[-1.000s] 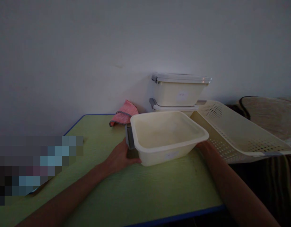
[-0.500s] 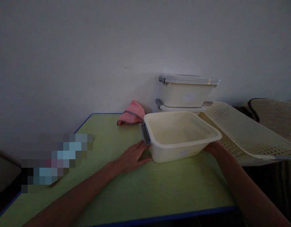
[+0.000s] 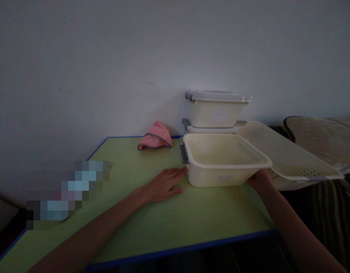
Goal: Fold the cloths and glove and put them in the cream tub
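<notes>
Head view: the cream tub (image 3: 209,175) sits on the green table (image 3: 152,227), at four o'clock from centre. At its eight o'clock, the left hand (image 3: 165,185) is spread and released, fingertips by its wall; at four, the right hand (image 3: 261,179) meets its underside, fingers hidden, so I cannot tell its grasp.

On my remote feed I log the open box (image 3: 207,175) as cream with a grey clip (image 3: 185,154), the upper box (image 3: 204,113) as cream under a pale grey lid (image 3: 220,97). I note a green table (image 3: 214,212) edged blue, a pink cloth (image 3: 155,140) trimmed grey, a cream basket (image 3: 288,151) patterned with holes, and dark striped fabric (image 3: 330,212).
</notes>
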Available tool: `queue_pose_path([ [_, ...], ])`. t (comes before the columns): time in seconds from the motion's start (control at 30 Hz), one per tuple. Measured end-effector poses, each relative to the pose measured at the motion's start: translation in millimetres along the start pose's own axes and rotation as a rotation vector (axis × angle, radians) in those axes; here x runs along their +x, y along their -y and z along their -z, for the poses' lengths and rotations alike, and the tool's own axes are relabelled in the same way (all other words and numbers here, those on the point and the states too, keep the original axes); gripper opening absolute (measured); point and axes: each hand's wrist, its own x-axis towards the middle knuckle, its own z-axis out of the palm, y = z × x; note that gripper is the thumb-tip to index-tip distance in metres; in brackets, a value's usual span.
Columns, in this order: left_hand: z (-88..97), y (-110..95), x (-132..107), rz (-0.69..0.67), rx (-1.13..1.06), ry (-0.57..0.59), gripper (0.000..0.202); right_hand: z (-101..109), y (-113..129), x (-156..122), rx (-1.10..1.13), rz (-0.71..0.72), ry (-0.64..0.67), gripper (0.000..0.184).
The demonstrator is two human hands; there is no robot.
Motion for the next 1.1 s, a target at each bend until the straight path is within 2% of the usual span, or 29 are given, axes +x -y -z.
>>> queue_pose_path([
  [0.17, -2.9, -4, 11, 0.049, 0.057, 0.003, 0.065, 3, 1, 4, -0.021, -0.178, -0.079, 0.021],
  [0.33, -2.6, -7, 23, 0.064, 0.078, 0.012, 0.065, 1, 2, 12, -0.045, -0.217, -0.113, 0.024],
  [0.5, -8.0, -6, 24, 0.065, 0.108, -0.035, 0.061, 4, 2, 5, -0.061, -0.215, -0.060, 0.023],
  [0.57, -9.7, -2, 25, 0.140, 0.164, -0.105, 0.055, 11, 4, -3, -0.069, -0.230, -0.034, 0.021],
  [0.67, -6.2, 14, 27, 0.363, 0.301, -0.288, 0.048, 28, 7, -16, -0.086, -0.271, -0.011, 0.018],
  [0.73, 0.6, 32, 27, 0.501, 0.383, -0.415, 0.054, 45, 8, -24, -0.116, -0.291, 0.006, 0.018],
  [0.83, 12.4, 63, 25, 0.660, 0.411, -0.551, 0.069, 70, 10, -37, -0.288, -0.278, 0.100, 0.031],
  [0.9, 17.7, 81, 23, 0.765, 0.290, -0.649, 0.073, 81, 13, -46, -0.452, -0.177, 0.164, 0.039],
  [1.0, 21.3, 99, 20, 0.850, -0.053, -0.819, 0.070, 82, 23, -61, -0.621, -0.025, 0.212, 0.039],
  [1.1, 25.9, 108, 18, 0.889, -0.228, -0.929, 0.043, 71, 36, -71, -0.696, -0.048, 0.365, 0.034],
])
